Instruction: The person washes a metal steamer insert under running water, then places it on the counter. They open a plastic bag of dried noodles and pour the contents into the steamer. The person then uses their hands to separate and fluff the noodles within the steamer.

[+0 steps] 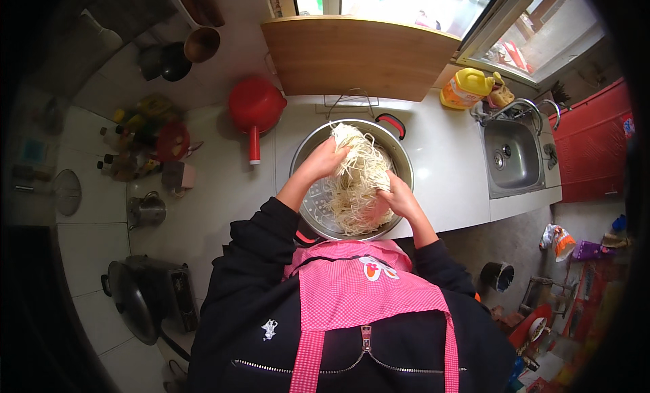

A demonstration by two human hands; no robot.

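Both of my hands are at a large metal steamer pot (299, 164) with red-and-black handles, close in front of my body. A big tangle of pale noodles (360, 190) fills much of its right side. My left hand (325, 157) grips a bunch of the strands near the far rim. Lower on the right, my right hand (399, 196) grips another part of the same tangle. Between the noodles and the left wall, the perforated steamer plate (316, 200) shows, with a few loose strands on it.
A red long-handled ladle (255, 108) lies left of the pot. Behind stand a wire rack (350, 102) and a wooden board (355, 58). A yellow jug (464, 88) and a steel sink (513, 154) are to the right. A lidded black wok (133, 301) sits far left.
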